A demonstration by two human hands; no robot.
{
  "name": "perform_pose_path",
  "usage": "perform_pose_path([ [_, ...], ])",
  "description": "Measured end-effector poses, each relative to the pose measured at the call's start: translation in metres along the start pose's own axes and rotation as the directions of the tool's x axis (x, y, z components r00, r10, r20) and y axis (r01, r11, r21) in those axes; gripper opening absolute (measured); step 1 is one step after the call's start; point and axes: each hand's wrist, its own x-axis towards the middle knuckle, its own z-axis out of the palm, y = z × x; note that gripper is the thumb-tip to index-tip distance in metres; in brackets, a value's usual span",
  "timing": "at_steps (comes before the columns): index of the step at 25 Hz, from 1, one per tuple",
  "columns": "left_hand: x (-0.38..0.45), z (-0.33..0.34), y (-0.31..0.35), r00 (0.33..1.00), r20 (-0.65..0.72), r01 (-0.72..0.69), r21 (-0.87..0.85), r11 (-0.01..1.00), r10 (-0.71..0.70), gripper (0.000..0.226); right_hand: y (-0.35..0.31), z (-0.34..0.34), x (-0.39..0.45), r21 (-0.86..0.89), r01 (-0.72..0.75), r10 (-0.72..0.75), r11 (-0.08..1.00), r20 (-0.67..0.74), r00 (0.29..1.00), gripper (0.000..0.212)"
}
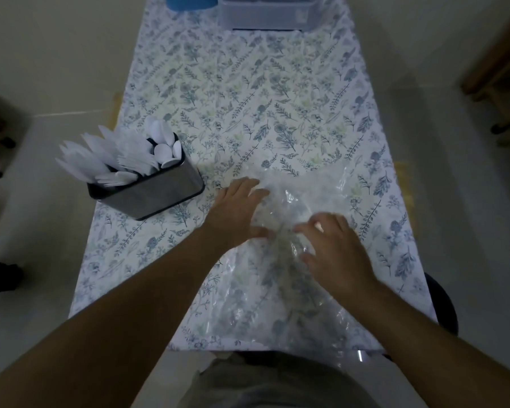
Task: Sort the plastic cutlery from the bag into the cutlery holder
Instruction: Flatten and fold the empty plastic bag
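A clear plastic bag (pixel 304 290) lies crumpled on the near half of the table and looks empty. My left hand (pixel 236 213) rests flat on the bag's far left part, fingers spread and thumb touching a crease. Beside it, my right hand (pixel 336 251) has its fingers curled and pinches a fold of the bag between thumb and forefinger. The metal cutlery holder (pixel 165 189) stands at the table's left edge, to the left of my left hand. It is packed with white plastic cutlery (pixel 121 157): knives, forks and spoons in separate groups.
The table carries a blue-and-green floral cloth (pixel 248 113). At its far end stand a grey plastic container (pixel 265 13) and a blue object (pixel 189 1). A dark stool (pixel 442 301) sits by the near right corner, and wooden furniture (pixel 501 69) stands at the right.
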Motion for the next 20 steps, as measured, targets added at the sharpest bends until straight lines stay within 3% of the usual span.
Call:
perform_pose_path([
  [2,0.005,0.003,-0.003,0.988,0.137,-0.087,0.121,0.989,0.07,0.132,0.005,-0.004,0.025,-0.021,-0.021,0.023,1.0,0.061,0.998,0.086],
  [4,0.01,0.011,-0.007,0.974,0.219,-0.104,0.224,0.969,0.054,0.155,0.017,-0.004,0.046,-0.064,-0.109,0.123,0.992,0.263,0.957,0.114],
  [6,0.014,0.015,-0.014,0.958,0.283,-0.026,0.248,0.968,-0.046,0.168,0.03,-0.009,0.065,-0.131,-0.192,0.229,0.973,0.4,0.888,0.135],
  [9,0.016,0.013,-0.02,0.9,0.401,0.064,0.267,0.962,-0.171,0.176,0.032,-0.014,0.085,-0.293,-0.184,0.307,0.938,0.458,0.835,0.153],
  [12,0.023,-0.005,-0.012,0.906,0.398,0.082,0.176,0.981,-0.147,0.16,0.023,-0.014,0.09,-0.345,-0.128,0.274,0.93,0.415,0.868,0.15],
  [14,0.02,-0.008,-0.001,0.978,0.206,0.023,-0.038,0.999,-0.015,0.115,0.018,-0.01,0.075,-0.282,-0.074,0.172,0.956,0.342,0.924,0.128],
  [16,0.001,0.002,0.007,0.987,0.077,-0.119,-0.209,0.971,0.138,0.074,0.016,-0.001,0.047,-0.132,-0.053,0.09,0.99,0.295,0.951,0.098],
  [18,-0.019,0.022,0.008,0.956,0.2,-0.181,-0.167,0.969,0.213,0.092,0.022,0.011,0.024,-0.002,-0.082,0.077,0.997,0.367,0.927,0.097],
  [20,-0.022,0.037,0.001,0.929,0.339,-0.136,-0.053,0.989,0.146,0.131,0.032,0.018,0.018,0.045,-0.08,0.051,0.996,0.464,0.885,0.11],
])
